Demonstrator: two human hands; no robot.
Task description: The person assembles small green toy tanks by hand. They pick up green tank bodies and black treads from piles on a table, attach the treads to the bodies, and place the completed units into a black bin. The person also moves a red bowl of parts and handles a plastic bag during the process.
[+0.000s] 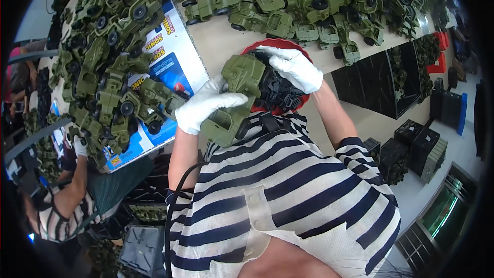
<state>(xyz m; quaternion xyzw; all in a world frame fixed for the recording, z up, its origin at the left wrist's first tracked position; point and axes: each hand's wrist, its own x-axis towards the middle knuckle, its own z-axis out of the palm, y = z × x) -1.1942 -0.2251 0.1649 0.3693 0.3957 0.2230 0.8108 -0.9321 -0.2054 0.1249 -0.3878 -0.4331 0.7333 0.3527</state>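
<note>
My left hand (206, 104), in a white glove, is closed around an olive-green toy military truck (246, 76) in front of my chest. The truck is tilted, its open bed toward me. At its far right side is my right hand (294, 68), also gloved, with fingers bent together against the truck's front end. Whatever those fingertips pinch is hidden. Beneath both, a red bowl (282, 44) holds small black plastic parts (280, 95), which the truck partly covers.
Many green toy trucks (267, 23) are heaped along the table (216, 36), some on a printed blue-and-white sheet (180, 46). A black crate (365, 80) stands right, with more dark boxes (411, 146) on the floor. At left another person's gloved hand (80, 145) works.
</note>
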